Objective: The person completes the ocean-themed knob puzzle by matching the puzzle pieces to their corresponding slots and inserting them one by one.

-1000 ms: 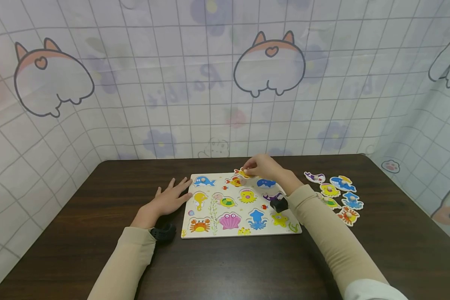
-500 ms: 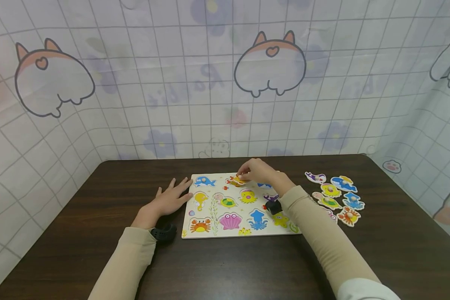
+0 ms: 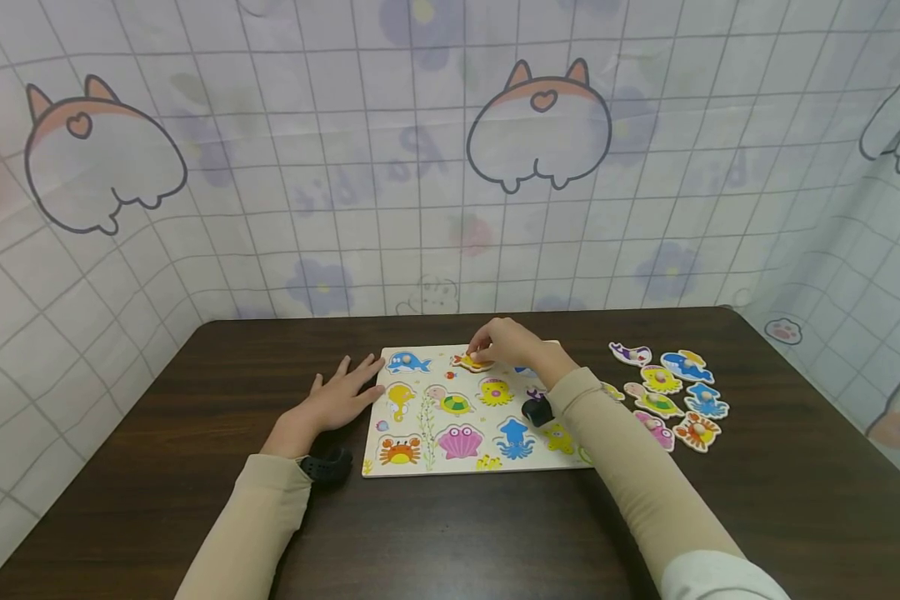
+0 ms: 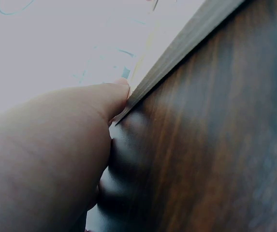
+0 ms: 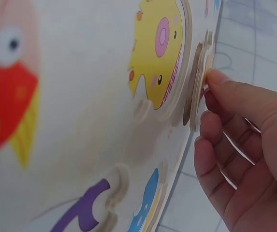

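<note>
A white wooden puzzle board [image 3: 450,468] with sea-animal shapes lies on the dark table [image 3: 450,542]. My right hand [image 3: 506,343] pinches an orange fish piece [image 3: 469,363] and holds it down at the board's top row, between the blue whale [image 3: 409,362] and a blue shape half hidden by my wrist. In the right wrist view my fingertips [image 5: 215,79] grip the piece's edge [image 5: 199,72] just past the yellow octopus [image 5: 160,53]. My left hand [image 3: 341,398] lies flat on the table, fingertips against the board's left edge [image 4: 177,53].
Several loose animal pieces [image 3: 671,392] lie on the table to the right of the board. A patterned cloth wall [image 3: 450,167] rises behind the table and along both sides. Bare dark table lies in front of the board.
My right hand has carried the orange fish piece leftward and down onto the board's top row. The left hand has stayed still.
</note>
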The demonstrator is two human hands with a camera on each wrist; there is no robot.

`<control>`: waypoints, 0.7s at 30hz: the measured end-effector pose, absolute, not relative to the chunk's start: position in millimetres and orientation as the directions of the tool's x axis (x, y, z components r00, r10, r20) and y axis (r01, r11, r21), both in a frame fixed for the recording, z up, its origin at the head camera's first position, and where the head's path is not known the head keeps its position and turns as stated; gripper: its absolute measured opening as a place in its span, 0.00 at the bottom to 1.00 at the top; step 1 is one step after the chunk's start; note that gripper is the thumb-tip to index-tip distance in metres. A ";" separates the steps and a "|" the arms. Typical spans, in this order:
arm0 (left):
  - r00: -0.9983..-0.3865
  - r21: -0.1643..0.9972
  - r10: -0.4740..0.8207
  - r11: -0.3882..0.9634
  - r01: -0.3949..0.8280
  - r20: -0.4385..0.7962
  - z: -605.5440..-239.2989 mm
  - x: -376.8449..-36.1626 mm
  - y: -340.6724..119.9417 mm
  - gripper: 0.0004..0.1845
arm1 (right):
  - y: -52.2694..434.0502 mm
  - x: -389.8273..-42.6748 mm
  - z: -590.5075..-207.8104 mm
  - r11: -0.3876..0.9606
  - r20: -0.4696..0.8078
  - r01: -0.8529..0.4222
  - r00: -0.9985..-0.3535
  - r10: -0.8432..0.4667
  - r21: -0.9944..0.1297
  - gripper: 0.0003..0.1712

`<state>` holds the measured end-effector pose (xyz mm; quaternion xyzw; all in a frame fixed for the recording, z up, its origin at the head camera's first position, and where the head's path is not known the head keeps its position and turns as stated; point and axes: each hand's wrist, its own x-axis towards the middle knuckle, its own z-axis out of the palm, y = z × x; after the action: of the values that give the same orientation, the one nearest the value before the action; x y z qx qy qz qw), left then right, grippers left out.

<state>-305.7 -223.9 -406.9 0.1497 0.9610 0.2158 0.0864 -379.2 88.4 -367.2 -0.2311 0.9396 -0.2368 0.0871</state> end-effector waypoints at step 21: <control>-0.939 0.441 0.327 0.862 0.251 -0.105 -403.8 -302.2 -222.2 0.35 | 82.6 -379.6 -369.8 0.799 -0.095 -0.336 -0.895 -0.436 -0.498 0.08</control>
<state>-302.2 -222.2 -403.8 0.1504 0.9608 0.2156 0.0883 -379.6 82.6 -369.8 -0.2048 0.9429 -0.2417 0.1031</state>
